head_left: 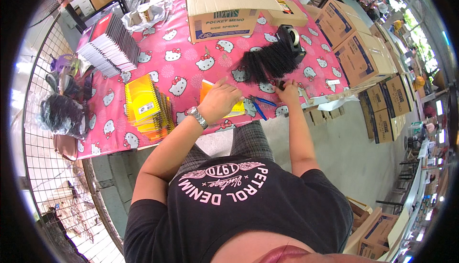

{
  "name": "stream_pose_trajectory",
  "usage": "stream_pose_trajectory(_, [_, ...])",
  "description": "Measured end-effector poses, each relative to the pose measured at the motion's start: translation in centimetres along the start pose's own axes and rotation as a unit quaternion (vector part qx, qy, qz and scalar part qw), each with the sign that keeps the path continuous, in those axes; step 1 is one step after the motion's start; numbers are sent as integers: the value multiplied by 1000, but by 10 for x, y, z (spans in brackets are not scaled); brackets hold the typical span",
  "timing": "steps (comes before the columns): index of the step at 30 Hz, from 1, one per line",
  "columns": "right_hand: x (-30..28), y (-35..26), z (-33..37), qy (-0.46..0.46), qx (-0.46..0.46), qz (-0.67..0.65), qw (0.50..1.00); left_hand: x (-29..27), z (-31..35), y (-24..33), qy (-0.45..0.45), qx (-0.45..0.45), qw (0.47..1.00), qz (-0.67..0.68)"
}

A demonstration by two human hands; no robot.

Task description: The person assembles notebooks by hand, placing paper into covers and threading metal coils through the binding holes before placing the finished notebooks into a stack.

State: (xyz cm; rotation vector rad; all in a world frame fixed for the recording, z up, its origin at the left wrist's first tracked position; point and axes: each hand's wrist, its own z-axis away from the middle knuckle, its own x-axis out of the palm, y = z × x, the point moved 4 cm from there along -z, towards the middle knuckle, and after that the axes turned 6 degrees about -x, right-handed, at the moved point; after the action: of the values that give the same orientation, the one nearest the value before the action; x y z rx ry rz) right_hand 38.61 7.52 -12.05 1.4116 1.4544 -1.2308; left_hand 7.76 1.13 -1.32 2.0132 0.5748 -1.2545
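My left hand [220,101] lies over a yellow-and-orange notebook [237,112] at the table's near edge, fingers stretched flat across it and covering most of its cover. To the right, my right hand [289,93] reaches the near end of a heap of black spiral binding coils [265,63]. Its fingers are closed around a dark piece there, seemingly one coil's end. Between the two hands lie blue-handled pliers [262,104], touched by neither. Left of my left forearm stands a stack of yellow spiral notebooks [143,104].
A pink patterned cloth [165,64] covers the table. Another notebook stack [109,45] stands far left, beside black plastic bags [64,112]. An open carton [222,19] sits at the back, a black tape dispenser [292,40] nearer. Cartons [361,60] are piled right of the table.
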Motion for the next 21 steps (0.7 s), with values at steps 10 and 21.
stream_pose_trajectory(10, [-103,-138,19,-414,-220,-617,632,-6,22,-4,37,-103,994,-25])
stream_pose_trajectory(21, [-116,-150,23,-388,-243,-724,517,-14,10,-10,11,-106,994,8])
